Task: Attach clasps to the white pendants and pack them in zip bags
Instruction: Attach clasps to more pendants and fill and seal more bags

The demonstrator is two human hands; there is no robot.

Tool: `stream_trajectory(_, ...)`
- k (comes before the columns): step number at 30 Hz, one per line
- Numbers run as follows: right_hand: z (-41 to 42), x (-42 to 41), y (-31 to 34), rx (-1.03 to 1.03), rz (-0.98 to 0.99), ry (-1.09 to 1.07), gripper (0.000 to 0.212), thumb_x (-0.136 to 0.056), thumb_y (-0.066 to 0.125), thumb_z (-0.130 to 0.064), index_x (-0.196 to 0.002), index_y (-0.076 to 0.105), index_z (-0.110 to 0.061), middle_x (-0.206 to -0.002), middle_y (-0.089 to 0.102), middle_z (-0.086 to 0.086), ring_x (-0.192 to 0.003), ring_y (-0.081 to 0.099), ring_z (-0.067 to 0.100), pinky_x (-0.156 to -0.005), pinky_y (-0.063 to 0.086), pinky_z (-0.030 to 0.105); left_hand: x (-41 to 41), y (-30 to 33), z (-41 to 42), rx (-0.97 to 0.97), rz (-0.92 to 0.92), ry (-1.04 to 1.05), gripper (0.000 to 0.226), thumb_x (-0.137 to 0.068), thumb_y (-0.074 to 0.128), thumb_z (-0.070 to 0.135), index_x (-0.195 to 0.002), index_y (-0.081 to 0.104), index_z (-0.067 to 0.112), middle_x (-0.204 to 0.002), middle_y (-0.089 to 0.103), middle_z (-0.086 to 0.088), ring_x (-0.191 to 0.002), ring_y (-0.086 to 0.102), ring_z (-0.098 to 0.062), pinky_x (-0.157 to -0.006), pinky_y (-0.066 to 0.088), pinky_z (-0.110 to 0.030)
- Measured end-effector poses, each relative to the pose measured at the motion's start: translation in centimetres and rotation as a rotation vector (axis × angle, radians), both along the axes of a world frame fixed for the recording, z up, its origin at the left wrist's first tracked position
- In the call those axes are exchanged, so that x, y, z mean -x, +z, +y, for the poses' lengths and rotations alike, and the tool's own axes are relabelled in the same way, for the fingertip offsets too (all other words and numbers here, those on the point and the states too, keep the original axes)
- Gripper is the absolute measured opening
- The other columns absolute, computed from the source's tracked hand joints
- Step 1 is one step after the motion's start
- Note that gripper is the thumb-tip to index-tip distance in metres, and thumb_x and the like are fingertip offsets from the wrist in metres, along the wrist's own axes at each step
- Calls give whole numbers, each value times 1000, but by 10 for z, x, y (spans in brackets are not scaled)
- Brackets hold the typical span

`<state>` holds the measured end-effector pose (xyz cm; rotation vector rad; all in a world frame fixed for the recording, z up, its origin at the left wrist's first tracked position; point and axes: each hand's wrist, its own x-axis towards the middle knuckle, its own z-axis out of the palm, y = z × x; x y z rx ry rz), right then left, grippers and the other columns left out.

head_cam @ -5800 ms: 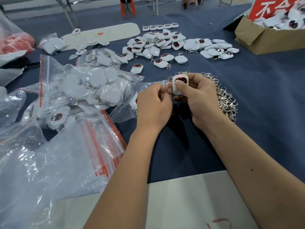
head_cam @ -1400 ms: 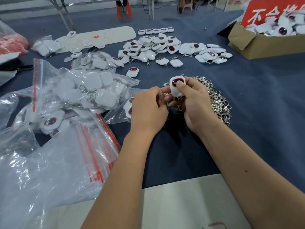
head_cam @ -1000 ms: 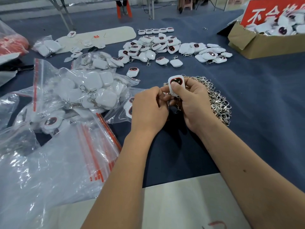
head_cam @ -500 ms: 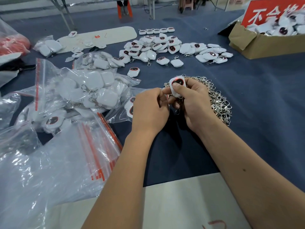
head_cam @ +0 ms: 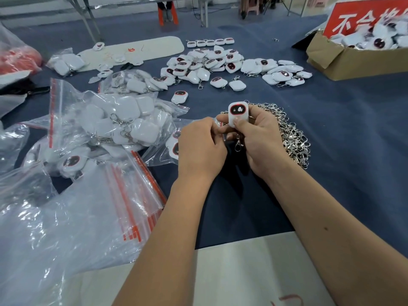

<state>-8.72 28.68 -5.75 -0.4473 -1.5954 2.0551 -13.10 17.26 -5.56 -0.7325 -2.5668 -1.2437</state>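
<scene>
My right hand (head_cam: 258,140) grips a white pendant (head_cam: 238,113) with a dark red-rimmed face, held upright over the blue table. A silver clasp (head_cam: 238,145) hangs from the pendant's lower end. My left hand (head_cam: 202,149) is closed right beside it, fingertips pinching at the pendant's lower edge; what they pinch is hidden. Behind my right hand lies a pile of loose silver clasps (head_cam: 291,133). A zip bag (head_cam: 163,142) holding pendants lies just left of my hands.
Loose pendants (head_cam: 220,65) are spread across the far middle of the table. A cardboard box (head_cam: 353,60) of pendants stands at the far right. Filled zip bags (head_cam: 119,122) and a stack of red-striped bags (head_cam: 88,217) cover the left. A white board (head_cam: 242,272) lies at the near edge.
The pendant's face has turned more towards me and the clasp now hangs visibly below it. Both hands stay in nearly the same place.
</scene>
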Motion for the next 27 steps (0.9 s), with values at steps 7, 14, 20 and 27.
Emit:
stream_trajectory(7,-3,-3,4,32,26,9,13,-105,49,3,-109,62,3,-95,77,13,-70,72,17,-55,54,23,0,1,1,21,-36,90,9,-84,63,18,-76,63,15,-69,64,3,-72,61,-23,-68,52,-42)
stream_trajectory(14,-3,-3,4,71,58,1,21,-105,52,1,-125,52,4,-105,77,18,-77,75,23,-57,55,24,2,2,-1,88,-62,145,30,-81,79,36,-83,59,15,-80,64,-1,-79,61,-24,-68,49,-37)
stream_trajectory(20,-1,2,-2,-21,51,-97,10,-103,60,-6,-111,57,-1,-100,72,16,-65,72,17,-53,51,21,1,4,-2,94,-40,193,13,-91,58,21,-83,64,12,-81,67,-6,-82,61,-27,-79,52,-47)
stream_trajectory(27,-1,1,-2,-9,37,-219,18,-97,70,-7,-110,61,1,-72,69,5,-53,63,15,-44,46,23,0,5,-2,91,-79,227,20,-92,64,31,-89,61,11,-86,66,-7,-87,61,-30,-82,53,-47)
